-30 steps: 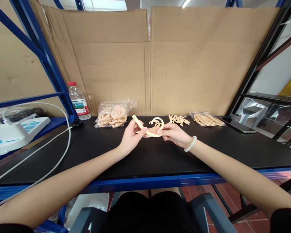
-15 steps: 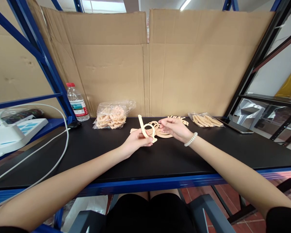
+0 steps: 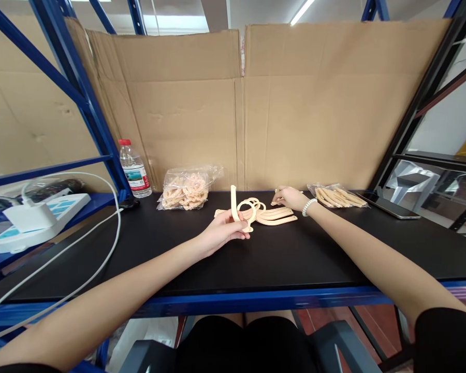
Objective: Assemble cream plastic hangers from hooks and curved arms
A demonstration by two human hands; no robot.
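Observation:
My left hand is closed around a pale cream ring-shaped piece, held above the black tabletop, with a flat curved strip standing up beside the ring. Whether strip and ring are joined I cannot tell. My right hand reaches down to the back of the table, its fingers bunched together over small cream pieces that it mostly hides. Between the hands lie several long curved cream strips, and more cream rings lie behind the held piece.
Against the cardboard wall stand a water bottle and a clear bag of cream pieces. Another bag of long strips and a phone lie at the right. A white cable loops across the left side near a power strip.
My right hand has moved right and back, away from the left hand, down to the small pieces. My left hand still holds its pieces. The view has shifted slightly.

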